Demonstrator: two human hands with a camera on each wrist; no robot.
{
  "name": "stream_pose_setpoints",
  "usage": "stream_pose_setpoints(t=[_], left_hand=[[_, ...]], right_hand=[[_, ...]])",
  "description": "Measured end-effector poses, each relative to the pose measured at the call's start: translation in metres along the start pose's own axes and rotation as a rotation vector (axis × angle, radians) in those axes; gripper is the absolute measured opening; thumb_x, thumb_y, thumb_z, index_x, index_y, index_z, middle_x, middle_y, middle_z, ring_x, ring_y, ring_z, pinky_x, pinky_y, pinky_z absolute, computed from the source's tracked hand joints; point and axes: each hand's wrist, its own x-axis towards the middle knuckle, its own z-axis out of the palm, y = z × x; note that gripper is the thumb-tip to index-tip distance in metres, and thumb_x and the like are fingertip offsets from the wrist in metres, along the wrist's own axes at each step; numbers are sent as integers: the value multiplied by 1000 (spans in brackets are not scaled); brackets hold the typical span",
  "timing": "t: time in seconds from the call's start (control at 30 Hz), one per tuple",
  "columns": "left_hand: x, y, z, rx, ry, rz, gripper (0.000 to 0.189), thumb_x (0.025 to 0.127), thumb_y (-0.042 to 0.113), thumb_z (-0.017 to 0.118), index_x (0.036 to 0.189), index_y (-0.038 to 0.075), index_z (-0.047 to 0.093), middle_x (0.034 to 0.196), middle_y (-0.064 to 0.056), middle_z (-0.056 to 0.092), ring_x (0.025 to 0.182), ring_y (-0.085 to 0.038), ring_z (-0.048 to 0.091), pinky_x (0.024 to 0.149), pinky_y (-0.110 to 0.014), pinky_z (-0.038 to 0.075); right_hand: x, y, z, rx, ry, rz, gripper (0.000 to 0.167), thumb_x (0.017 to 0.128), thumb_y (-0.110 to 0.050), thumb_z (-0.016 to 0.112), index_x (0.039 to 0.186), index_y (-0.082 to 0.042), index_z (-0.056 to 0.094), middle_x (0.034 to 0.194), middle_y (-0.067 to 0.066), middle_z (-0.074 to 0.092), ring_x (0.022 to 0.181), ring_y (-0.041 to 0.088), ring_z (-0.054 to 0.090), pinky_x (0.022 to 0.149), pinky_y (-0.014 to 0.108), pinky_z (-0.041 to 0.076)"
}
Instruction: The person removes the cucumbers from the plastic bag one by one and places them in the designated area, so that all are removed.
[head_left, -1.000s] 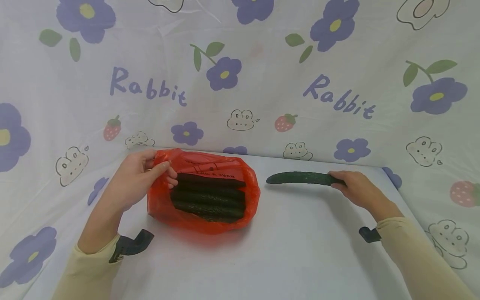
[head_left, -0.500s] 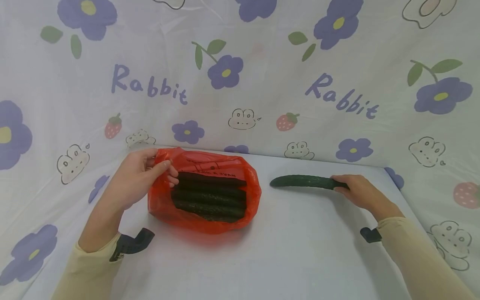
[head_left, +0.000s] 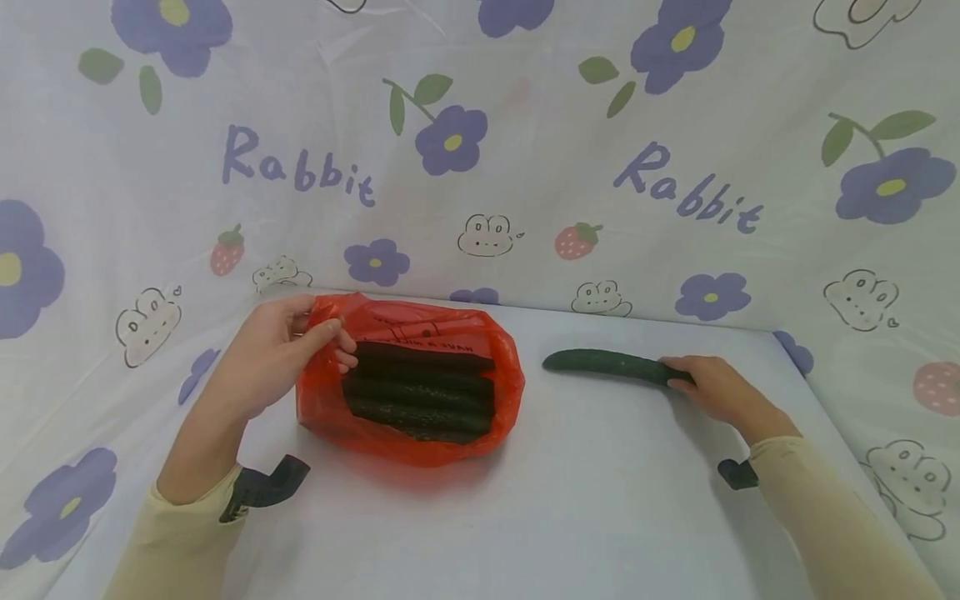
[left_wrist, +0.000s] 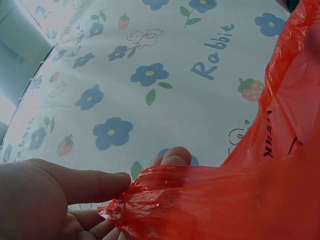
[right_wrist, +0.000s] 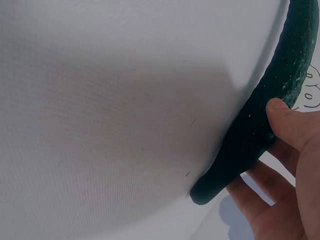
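Observation:
A red plastic bag [head_left: 408, 452] lies with its mouth toward me, and several dark green cucumbers [head_left: 420, 400] sit side by side inside it. My left hand [head_left: 273, 354] pinches the upper left part of the bag's rim; in the left wrist view the bunched plastic [left_wrist: 150, 195] passes between thumb and fingers. To the right of the bag, my right hand [head_left: 723, 392] grips one end of a single cucumber [head_left: 607, 364], which points left. The right wrist view has the thumb on one side of this cucumber [right_wrist: 255, 115] and fingers behind it.
The white tabletop [head_left: 525, 525] reaches back to a hanging cloth [head_left: 525, 183] printed with flowers, strawberries and rabbits. A dark strap end [head_left: 270, 483] sticks out at the left wrist, and another [head_left: 738, 473] at the right.
The right hand and its cucumber have shifted slightly right and down toward the table. The left hand keeps its hold on the bag, and the view has moved a little.

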Motion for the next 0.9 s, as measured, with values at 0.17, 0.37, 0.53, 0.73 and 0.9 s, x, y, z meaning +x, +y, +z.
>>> stream_pose_setpoints(t=[0.17,0.37,0.53,0.73,0.9], left_hand=[[0,0,-1,-11,-1,1,16,112,10,61,121,-1,67,98,-14,76,88,-24,78,91,-19,57],[-1,0,-1,-3,1,-12,17,112,12,61,122,0,67,99,-13,76,89,-23,78,92,-18,56],[0,0,-1,-11,-1,-12,17,112,11,61,122,-1,67,99,-14,76,89,-23,78,92,-19,56],[0,-1,-1,2,-1,-11,18,112,15,61,123,1,67,99,-12,76,89,-22,78,92,-18,56],[1,-1,-1,7,-5,-11,18,112,15,61,122,1,68,99,-12,76,89,-22,78,93,-18,55]], right_hand=[[1,-2,0,-1,1,4,47,105,-6,71,148,7,60,144,32,62,136,55,55,112,68,43],[4,-7,-1,-11,-2,24,52,103,-11,75,149,7,58,146,33,60,137,56,53,114,69,40],[6,-9,-1,-11,-5,51,54,102,-12,77,149,6,59,147,33,59,139,56,51,114,69,39],[7,-6,1,-1,-4,67,54,102,-13,76,149,6,58,148,33,58,140,57,49,116,69,37],[7,-5,4,5,19,56,53,102,-12,76,148,8,58,147,34,59,139,57,50,116,70,37]])
